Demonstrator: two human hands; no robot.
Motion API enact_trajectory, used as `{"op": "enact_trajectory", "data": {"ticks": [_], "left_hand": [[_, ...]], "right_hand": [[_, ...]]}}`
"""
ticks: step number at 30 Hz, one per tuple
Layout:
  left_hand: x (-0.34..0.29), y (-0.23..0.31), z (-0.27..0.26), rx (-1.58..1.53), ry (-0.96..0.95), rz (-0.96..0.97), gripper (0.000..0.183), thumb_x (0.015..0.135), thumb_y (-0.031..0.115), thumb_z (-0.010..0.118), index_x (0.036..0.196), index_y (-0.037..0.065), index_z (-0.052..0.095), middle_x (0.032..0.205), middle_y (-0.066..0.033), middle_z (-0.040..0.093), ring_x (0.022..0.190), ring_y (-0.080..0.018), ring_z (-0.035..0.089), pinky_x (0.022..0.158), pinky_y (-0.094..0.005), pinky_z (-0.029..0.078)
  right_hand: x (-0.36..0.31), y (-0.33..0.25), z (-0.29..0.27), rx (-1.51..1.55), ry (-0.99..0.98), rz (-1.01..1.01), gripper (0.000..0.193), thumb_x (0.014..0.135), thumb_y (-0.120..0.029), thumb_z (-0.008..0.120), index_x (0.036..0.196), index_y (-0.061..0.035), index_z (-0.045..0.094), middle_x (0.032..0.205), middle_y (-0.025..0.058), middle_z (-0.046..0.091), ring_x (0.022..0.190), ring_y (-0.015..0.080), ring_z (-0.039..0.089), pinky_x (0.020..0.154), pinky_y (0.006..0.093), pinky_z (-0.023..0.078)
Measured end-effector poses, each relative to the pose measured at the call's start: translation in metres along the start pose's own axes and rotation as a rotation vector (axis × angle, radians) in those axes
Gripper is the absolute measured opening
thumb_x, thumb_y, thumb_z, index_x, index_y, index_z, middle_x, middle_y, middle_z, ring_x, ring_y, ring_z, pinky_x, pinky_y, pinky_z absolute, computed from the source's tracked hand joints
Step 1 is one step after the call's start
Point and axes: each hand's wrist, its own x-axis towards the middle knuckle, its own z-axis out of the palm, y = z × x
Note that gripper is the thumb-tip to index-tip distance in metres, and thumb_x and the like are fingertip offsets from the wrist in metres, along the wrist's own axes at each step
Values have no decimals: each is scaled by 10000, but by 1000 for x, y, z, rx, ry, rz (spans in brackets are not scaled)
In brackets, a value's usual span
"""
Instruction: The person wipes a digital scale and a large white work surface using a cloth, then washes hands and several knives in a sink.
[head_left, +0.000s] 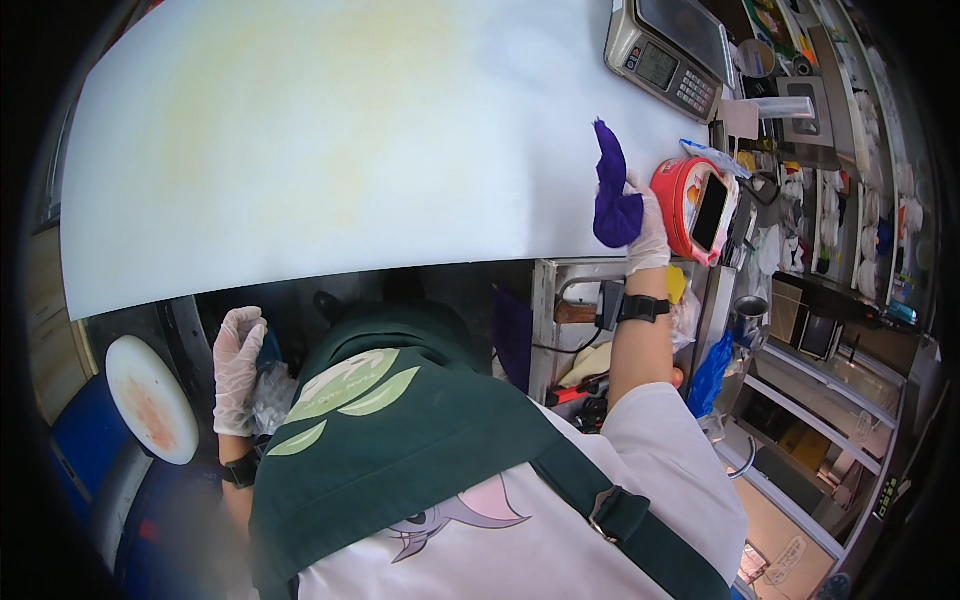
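Note:
My right hand (649, 228), in a thin translucent glove, grips a crumpled purple cloth (612, 190) at the right end of the white tabletop (330, 150). One end of the cloth sticks up and away from the fingers. Just right of that hand stands a round red tin (672, 190) with a black-screened phone (710, 212) on its lid. My left hand (238, 370), gloved too, hangs low at the left beside my green apron (400, 440). Its fingers are curled close together, and their inner side is hidden. Clear plastic (272, 397) shows right next to it.
A digital scale (662, 65) stands at the table's far right. Under the near right corner, an open shelf (545, 320) holds cables and tools. At left, a round white stained board (152, 400) leans near a blue container (90, 440). Crowded shelving lines the right side.

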Motion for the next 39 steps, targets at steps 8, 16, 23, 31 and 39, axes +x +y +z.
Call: {"op": "enact_trajectory", "data": {"ticks": [8, 16, 23, 31, 39], "left_hand": [[4, 7, 13, 30, -51, 22, 233, 947, 76, 635, 1173, 31, 603, 1047, -20, 612, 996, -113, 575, 939, -262, 452], [3, 0, -5, 34, 11, 36, 236, 939, 75, 630, 1166, 19, 603, 1040, -38, 625, 990, -127, 586, 929, -275, 461], [-10, 26, -5, 289, 58, 86, 261, 921, 185, 644, 1111, 6, 642, 993, -82, 644, 958, -169, 607, 862, -299, 492], [-26, -36, -25, 204, 140, 6, 274, 907, 212, 673, 1100, 27, 613, 1007, -119, 687, 973, -229, 659, 882, -335, 512], [-15, -74, -88, 165, 11, 45, 291, 912, 229, 665, 1108, 19, 611, 996, -116, 683, 957, -222, 654, 888, -335, 506]], "right_hand": [[15, 46, 27, -1516, 174, -898, 301, 814, -170, 746, 1089, -59, 694, 1040, 130, 677, 1010, 320, 612, 912, 409, 473], [31, 79, 80, -1190, 337, -736, 129, 802, -153, 739, 885, -57, 720, 934, 138, 658, 935, 314, 606, 846, 413, 480], [56, 101, 43, -1498, 248, -905, 182, 947, -196, 569, 922, -32, 643, 903, 140, 639, 847, 293, 590, 767, 398, 478], [13, 85, 82, -1414, -177, -564, 243, 975, -172, 552, 875, 49, 545, 852, 237, 580, 785, 386, 533, 762, 452, 433], [-135, 99, 203, -1568, -502, -250, 143, 886, -147, 630, 872, -11, 590, 829, 191, 608, 809, 401, 582, 729, 468, 462]]}}
